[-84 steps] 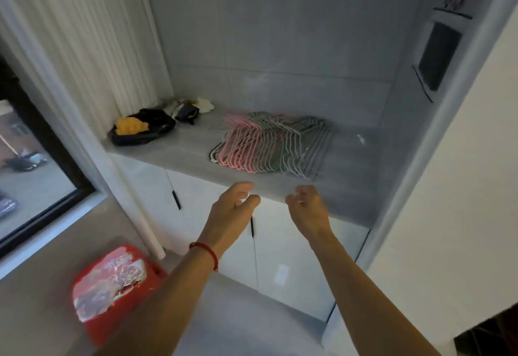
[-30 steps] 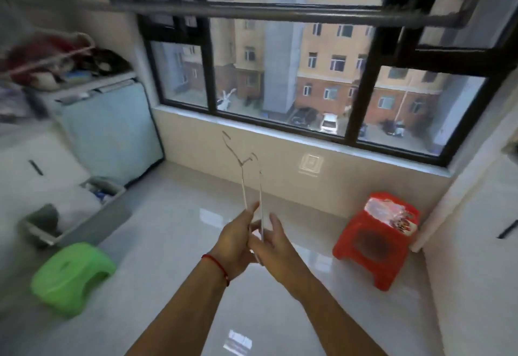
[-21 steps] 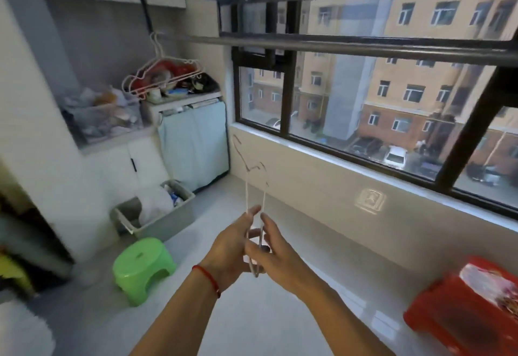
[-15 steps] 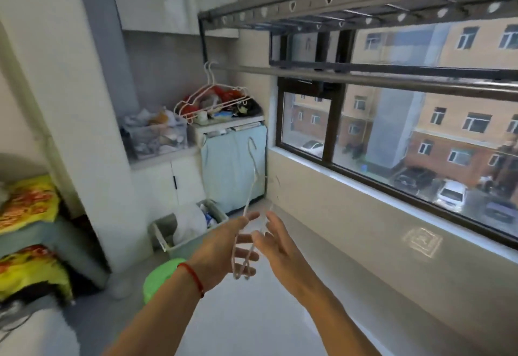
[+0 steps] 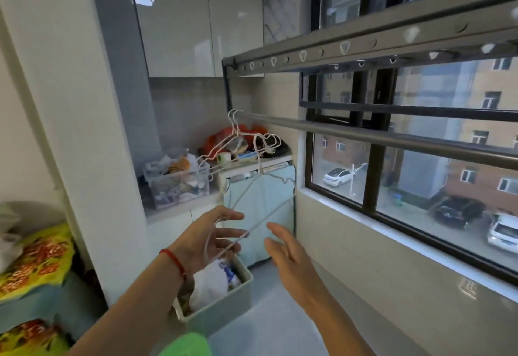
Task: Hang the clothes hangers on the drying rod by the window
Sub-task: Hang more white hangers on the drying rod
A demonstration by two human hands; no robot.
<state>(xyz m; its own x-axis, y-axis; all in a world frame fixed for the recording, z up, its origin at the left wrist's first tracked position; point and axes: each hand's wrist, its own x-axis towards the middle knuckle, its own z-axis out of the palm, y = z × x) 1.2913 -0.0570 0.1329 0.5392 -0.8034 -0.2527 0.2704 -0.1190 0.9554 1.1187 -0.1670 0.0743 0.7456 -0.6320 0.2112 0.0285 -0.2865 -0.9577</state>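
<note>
Head view only. A thin white wire hanger (image 5: 253,210) is held low by the left hand (image 5: 208,239), below the drying rod (image 5: 364,135). The lower wire is pinched between thumb and fingers, the other fingers loosely spread. The right hand (image 5: 288,252) is just right of the hanger with fingers straight and spread, holding nothing; whether a fingertip touches the wire cannot be told.

The hanger's hook (image 5: 259,142) is up near the rod's far left end but does not yet appear to be over it. Two white hangers (image 5: 224,151) are already hung at that end, tilted leftward.

Risks, as judged:
- The grip is light and on one corner only, so the hanger could swing or twist and the hook could miss the rod.
- The new hook could snag in the hung hangers, since they sit right beside the target spot; tangling or knocking one off is possible.
- If dropped, the hanger would likely fall toward the pale green bin (image 5: 224,308) or the floor below.

Materials and shapes:
- Hanger: slim coated wire, springy-looking, notched shoulders, smooth.
- Rod: round metal tube, smooth grey, slightly glossy, so hooks may slide along it.
- Perforated metal rail (image 5: 336,50) above, with teardrop holes.
- Bin: rigid plastic, with a crumpled white bag inside.
- Clear plastic box (image 5: 179,184) of clutter on the far counter; glossy cabinet doors (image 5: 196,19) above.
- A red string bracelet (image 5: 175,260) is worn on the left wrist.
</note>
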